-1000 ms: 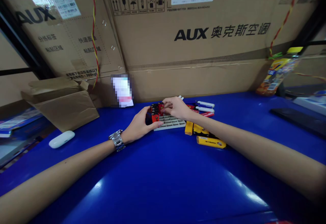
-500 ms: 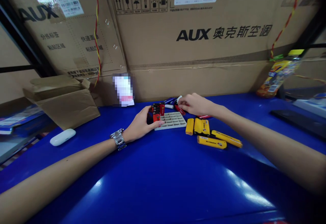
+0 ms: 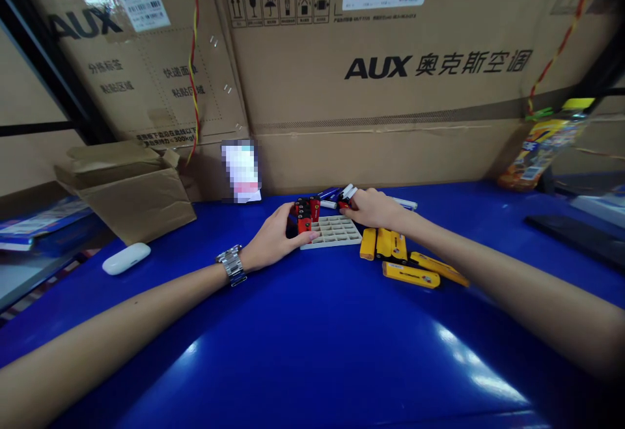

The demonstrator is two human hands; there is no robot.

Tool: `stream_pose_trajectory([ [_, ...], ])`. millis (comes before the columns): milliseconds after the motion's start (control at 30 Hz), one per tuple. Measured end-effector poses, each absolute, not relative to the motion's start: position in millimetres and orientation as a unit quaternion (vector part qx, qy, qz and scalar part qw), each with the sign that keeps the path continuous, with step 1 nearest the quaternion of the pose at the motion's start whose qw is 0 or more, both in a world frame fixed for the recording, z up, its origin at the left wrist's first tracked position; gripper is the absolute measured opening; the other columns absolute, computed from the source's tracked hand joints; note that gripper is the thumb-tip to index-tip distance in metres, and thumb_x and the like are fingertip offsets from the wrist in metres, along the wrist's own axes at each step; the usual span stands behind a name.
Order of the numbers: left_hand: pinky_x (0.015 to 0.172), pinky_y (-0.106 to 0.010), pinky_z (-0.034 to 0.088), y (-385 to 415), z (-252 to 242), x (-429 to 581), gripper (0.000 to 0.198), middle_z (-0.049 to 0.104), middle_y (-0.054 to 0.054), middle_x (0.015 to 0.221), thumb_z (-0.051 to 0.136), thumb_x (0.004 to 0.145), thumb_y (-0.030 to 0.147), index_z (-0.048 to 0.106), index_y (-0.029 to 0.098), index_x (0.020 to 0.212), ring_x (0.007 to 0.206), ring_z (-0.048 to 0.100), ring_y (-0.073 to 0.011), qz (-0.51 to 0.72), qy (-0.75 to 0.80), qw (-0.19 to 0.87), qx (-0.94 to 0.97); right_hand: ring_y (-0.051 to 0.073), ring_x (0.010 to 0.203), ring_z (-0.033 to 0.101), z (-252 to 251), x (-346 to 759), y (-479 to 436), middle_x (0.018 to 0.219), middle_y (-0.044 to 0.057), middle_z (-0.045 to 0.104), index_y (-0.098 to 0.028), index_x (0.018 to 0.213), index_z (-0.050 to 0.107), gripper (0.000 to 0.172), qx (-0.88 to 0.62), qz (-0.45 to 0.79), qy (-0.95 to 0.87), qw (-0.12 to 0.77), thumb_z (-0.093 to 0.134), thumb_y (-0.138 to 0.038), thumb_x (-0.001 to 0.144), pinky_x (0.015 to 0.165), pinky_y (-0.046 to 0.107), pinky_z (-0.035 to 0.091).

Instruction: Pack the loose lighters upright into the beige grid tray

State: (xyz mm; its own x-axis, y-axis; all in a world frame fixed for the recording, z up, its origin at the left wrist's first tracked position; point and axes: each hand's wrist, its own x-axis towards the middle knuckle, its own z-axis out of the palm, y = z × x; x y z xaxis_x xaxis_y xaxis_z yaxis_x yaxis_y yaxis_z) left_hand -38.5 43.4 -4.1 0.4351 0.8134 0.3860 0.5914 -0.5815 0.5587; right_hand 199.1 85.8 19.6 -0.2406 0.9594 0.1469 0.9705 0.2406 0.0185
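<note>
My left hand point(image 3: 276, 235) is closed around the left end of a white grid tray point(image 3: 336, 241), its thumb on the front edge. Several red pieces with black ends point(image 3: 303, 214) stand upright in the tray's left part, beside my fingers. Behind the tray's right side, my right hand point(image 3: 374, 209) has its fingers bent together around a small red piece with a black end point(image 3: 344, 206), mostly hidden by the fingers. Blue pieces with white ends point(image 3: 328, 194) lie just left of that hand. Several flat yellow pieces point(image 3: 411, 274) lie right of the tray.
A small open cardboard box point(image 3: 139, 198) and a white earbud case point(image 3: 127, 258) are on the left. A screen-lit phone point(image 3: 241, 172) leans against large cardboard cartons point(image 3: 390, 103). At the right stand a drink bottle point(image 3: 541, 146) and a dark flat object point(image 3: 571, 239).
The whole view has shifted slightly. My right hand has closed on the red piece and turned a little. A white-and-blue piece now shows beyond the right wrist. My left hand stays at the tray.
</note>
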Motion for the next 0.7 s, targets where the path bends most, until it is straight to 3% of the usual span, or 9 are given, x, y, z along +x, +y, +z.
stream_pose_trajectory([
  [100, 0.092, -0.04, 0.045, 43.6, -4.5, -38.8, 0.067, 0.055, -0.013, 0.123, 0.062, 0.076, 0.054, 0.041, 0.015, 0.127, 0.109, 0.055, -0.0254, 0.323, 0.422, 0.17, 0.83, 0.026, 0.073, 0.061, 25.9, 188.3, 94.0, 0.084, 0.016, 0.065, -0.014, 0.097, 0.064, 0.043, -0.661, -0.024, -0.749, 0.035, 0.055, -0.049, 0.074, 0.051, 0.031, 0.036],
  [300, 0.095, -0.04, 0.044, 43.8, -4.9, -38.9, 0.068, 0.054, -0.014, 0.124, 0.061, 0.076, 0.056, 0.041, 0.013, 0.126, 0.11, 0.054, -0.0251, 0.319, 0.426, 0.158, 0.831, 0.022, 0.062, 0.058, 34.5, 179.9, 101.9, 0.062, 0.011, 0.06, -0.015, 0.07, 0.065, 0.03, -0.681, 0.007, -0.727, 0.088, 0.068, -0.043, 0.06, 0.049, 0.03, 0.037],
  [467, 0.095, -0.04, 0.044, 44.9, -6.8, -39.6, 0.068, 0.053, -0.014, 0.125, 0.061, 0.076, 0.056, 0.041, 0.015, 0.126, 0.11, 0.054, -0.0251, 0.322, 0.426, 0.155, 0.831, 0.011, 0.043, 0.039, 39.3, 188.8, 84.3, 0.043, 0.0, 0.042, -0.017, 0.047, 0.05, 0.03, -0.624, 0.078, -0.742, 0.232, 0.06, -0.037, 0.067, 0.042, 0.028, 0.025],
  [567, 0.095, -0.041, 0.044, 45.1, -7.5, -40.0, 0.067, 0.054, -0.013, 0.124, 0.06, 0.077, 0.056, 0.04, 0.016, 0.127, 0.109, 0.055, -0.0254, 0.322, 0.422, 0.157, 0.833, 0.008, 0.041, 0.032, 35.7, 191.7, 72.4, 0.043, -0.002, 0.039, -0.017, 0.05, 0.05, 0.027, -0.579, 0.203, -0.713, 0.34, 0.054, -0.031, 0.072, 0.041, 0.026, 0.022],
  [700, 0.095, -0.042, 0.044, 45.0, -7.2, -40.3, 0.065, 0.053, -0.014, 0.124, 0.06, 0.078, 0.055, 0.04, 0.016, 0.126, 0.11, 0.054, -0.0264, 0.323, 0.417, 0.153, 0.836, 0.008, 0.046, 0.036, 25.5, 186.7, 62.2, 0.051, -0.002, 0.045, -0.017, 0.059, 0.052, 0.024, -0.513, 0.283, -0.685, 0.434, 0.05, -0.03, 0.078, 0.045, 0.026, 0.027],
])
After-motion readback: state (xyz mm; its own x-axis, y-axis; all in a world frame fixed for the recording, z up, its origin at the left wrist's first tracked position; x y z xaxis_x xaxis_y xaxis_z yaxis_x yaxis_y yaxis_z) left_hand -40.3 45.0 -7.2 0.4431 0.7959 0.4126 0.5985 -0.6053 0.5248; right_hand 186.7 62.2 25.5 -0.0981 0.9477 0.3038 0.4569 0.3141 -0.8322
